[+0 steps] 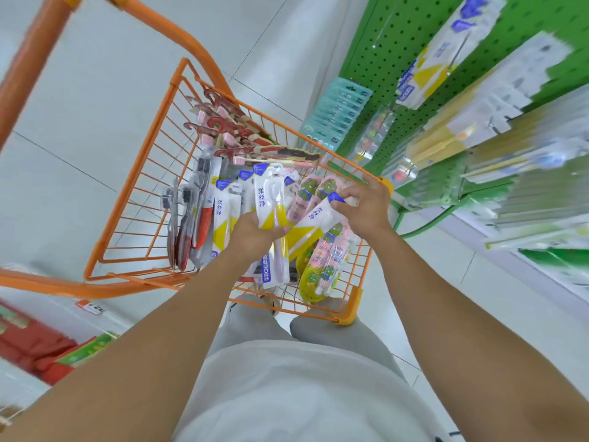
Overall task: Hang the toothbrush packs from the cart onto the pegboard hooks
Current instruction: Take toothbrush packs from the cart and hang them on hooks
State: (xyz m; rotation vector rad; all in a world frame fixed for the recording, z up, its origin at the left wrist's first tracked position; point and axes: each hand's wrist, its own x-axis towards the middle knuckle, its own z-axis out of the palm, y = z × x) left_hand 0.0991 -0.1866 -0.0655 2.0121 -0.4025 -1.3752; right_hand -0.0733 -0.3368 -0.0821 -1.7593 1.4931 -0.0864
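Note:
An orange wire cart (137, 199) in front of me holds several toothbrush packs. My left hand (255, 232) grips a white-and-yellow pack (268, 199) by its lower part and holds it upright over the basket. My right hand (366, 208) pinches the blue top of a second white-and-yellow pack (314, 218) that lies tilted across pink frog-print packs (331, 247). The green pegboard (382, 43) rises at the right, with packs hanging on its hooks.
Red-handled packs (229, 126) lie at the cart's far end, black and red ones (191, 215) along its left side. Teal packs (338, 110) and white-yellow packs (427, 65) hang on the pegboard. Red goods (28, 342) sit on a low shelf at left. The floor is pale tile.

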